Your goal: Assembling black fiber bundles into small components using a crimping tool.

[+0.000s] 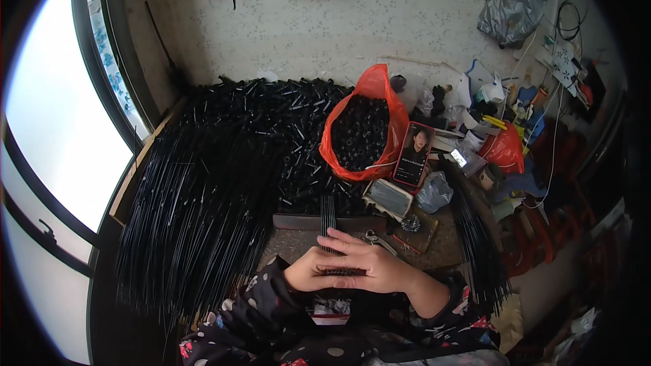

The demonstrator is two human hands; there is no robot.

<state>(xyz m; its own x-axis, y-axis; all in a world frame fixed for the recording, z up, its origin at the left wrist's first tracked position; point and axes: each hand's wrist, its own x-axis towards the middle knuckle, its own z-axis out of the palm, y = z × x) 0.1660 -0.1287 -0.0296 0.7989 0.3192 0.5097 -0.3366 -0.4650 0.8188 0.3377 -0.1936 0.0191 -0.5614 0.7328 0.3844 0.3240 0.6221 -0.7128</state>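
Observation:
Close to my body, my left hand [305,271] and my right hand [376,270] meet with their fingers overlapping. Both are closed around a small bundle of thin dark rods [328,211], whose far ends stick up past my fingers. The part of the bundle inside my grip is mostly hidden. Just beyond my hands lies a dark wooden bar [295,222] along the worktop. On the left, a large heap of long thin black rods [196,210] hangs over the near edge.
Short black tubular pieces [291,105] pile along the wall. An orange-red plastic bag [328,152] holds more. Right of it are a phone [412,154] showing a picture, a shallow tray [388,198], a crumpled clear bag [435,193] and another bunch of black rods [478,251].

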